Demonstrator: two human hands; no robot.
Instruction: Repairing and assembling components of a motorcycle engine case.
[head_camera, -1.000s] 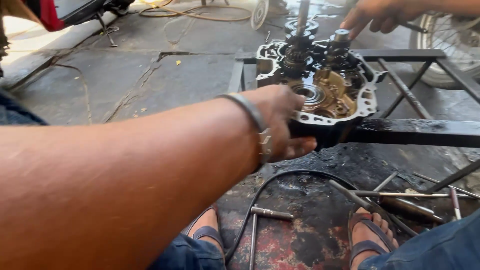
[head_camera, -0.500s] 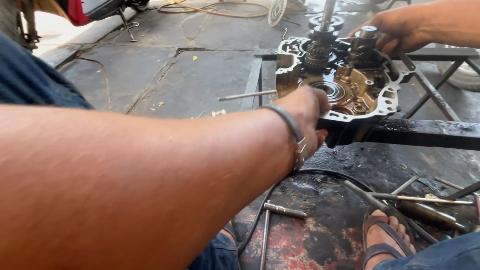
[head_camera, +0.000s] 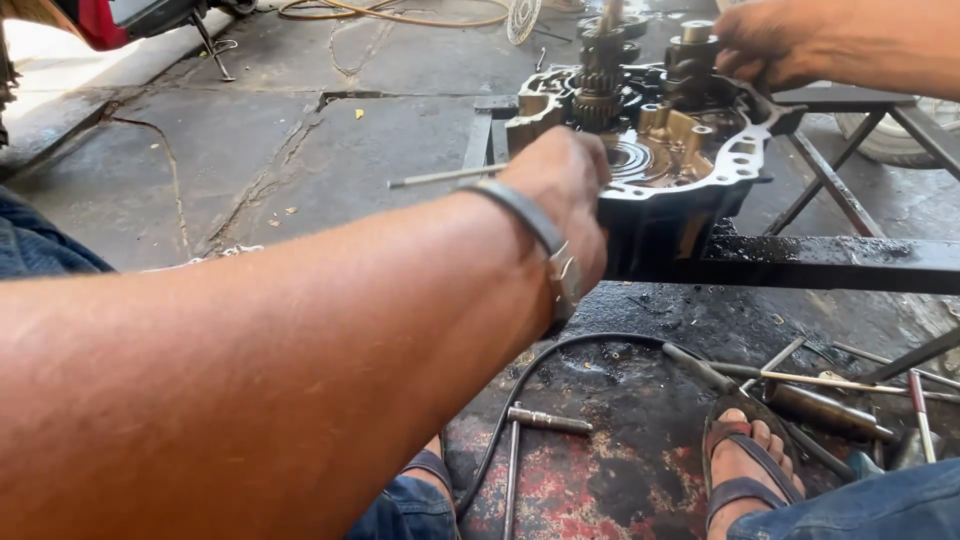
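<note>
An open engine crankcase half (head_camera: 735, 165) with gears inside sits on a black metal frame (head_camera: 830, 255). My left hand (head_camera: 565, 190) is at the case's near left rim, back up and fingers curled under. A thin metal rod (head_camera: 445, 177) sticks out leftwards from its fist. A metal bangle circles that wrist. My right hand (head_camera: 770, 45) reaches in from the upper right, with its fingers on the top of an upright gear shaft (head_camera: 692, 55). A second geared shaft (head_camera: 600, 75) stands to the left of it.
Below the frame lie a black hose (head_camera: 560, 355), a T-handle wrench (head_camera: 545, 420) and several long tools (head_camera: 830, 385) on oily red-stained ground. My sandalled foot (head_camera: 745, 460) rests there. A wheel (head_camera: 900, 135) stands at the right and cracked concrete spreads to the left.
The view has closed in on the crankcase. My left hand has risen from the case's lower front to its near rim, and the thin rod now shows beside it. My right hand stays on the gear shaft.
</note>
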